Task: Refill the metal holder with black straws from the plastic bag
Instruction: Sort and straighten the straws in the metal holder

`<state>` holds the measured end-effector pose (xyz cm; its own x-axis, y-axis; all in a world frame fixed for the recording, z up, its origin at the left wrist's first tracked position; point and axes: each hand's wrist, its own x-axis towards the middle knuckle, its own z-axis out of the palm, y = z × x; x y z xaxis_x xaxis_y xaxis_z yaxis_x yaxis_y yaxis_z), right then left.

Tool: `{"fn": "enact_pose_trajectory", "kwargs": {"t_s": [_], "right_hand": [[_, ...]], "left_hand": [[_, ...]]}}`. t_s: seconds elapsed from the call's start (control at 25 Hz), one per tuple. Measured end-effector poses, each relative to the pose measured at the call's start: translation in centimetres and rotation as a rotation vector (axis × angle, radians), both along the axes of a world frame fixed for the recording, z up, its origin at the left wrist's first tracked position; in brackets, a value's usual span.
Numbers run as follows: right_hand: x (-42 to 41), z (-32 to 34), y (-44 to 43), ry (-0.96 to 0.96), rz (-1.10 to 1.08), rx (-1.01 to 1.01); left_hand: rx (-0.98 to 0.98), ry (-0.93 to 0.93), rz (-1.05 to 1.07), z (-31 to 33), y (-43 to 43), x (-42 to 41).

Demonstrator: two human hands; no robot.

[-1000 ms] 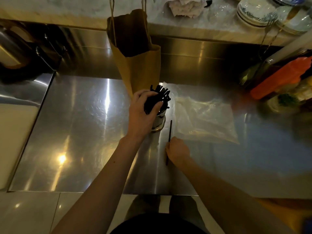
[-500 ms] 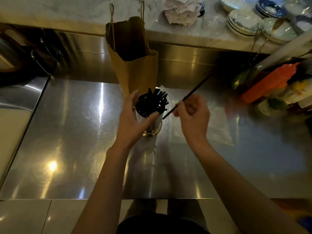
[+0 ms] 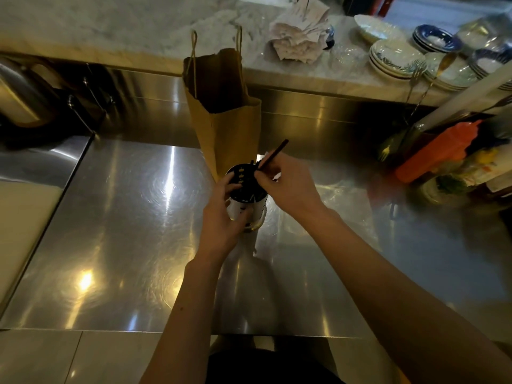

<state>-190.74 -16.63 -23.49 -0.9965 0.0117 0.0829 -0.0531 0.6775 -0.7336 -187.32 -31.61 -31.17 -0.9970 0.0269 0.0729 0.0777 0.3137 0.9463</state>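
The round metal holder [image 3: 250, 212] stands on the steel counter, packed with several black straws whose tops show at its mouth. My left hand [image 3: 221, 217] is wrapped around the holder's left side. My right hand [image 3: 288, 184] pinches a single black straw [image 3: 277, 153], which slants up to the right while its lower end dips into the holder's mouth. The clear plastic bag [image 3: 340, 195] lies flat on the counter behind and right of my right hand, mostly hidden by it.
A brown paper bag [image 3: 227, 120] stands upright just behind the holder. An orange squeeze bottle [image 3: 437, 151] and jars crowd the right side. Stacked plates [image 3: 396, 56] and crumpled paper [image 3: 299, 37] sit on the marble shelf above. A sink edge [image 3: 41, 162] lies left.
My right hand picked the loose straw off the counter, lifted it and brought its lower end into the holder. My left hand slid from the straw tops down to the holder's side.
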Motion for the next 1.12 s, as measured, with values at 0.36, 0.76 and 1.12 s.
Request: {"fn": "enact_pose_trajectory", "kwargs": {"t_s": [0.36, 0.76, 1.12], "right_hand": [[0.7, 0.4, -1.3, -0.035, 0.075, 0.070], [3.1, -3.6, 0.1, -0.434, -0.056, -0.430], [4.0, -4.3, 1.0, -0.319, -0.176, -0.681]], "left_hand": [[-0.087, -0.068, 0.092, 0.7, 0.3, 0.5], [-0.089, -0.218, -0.131, 1.5, -0.6, -2.4], [-0.153, -0.255, -0.154, 1.4, -0.9, 1.0]]}}
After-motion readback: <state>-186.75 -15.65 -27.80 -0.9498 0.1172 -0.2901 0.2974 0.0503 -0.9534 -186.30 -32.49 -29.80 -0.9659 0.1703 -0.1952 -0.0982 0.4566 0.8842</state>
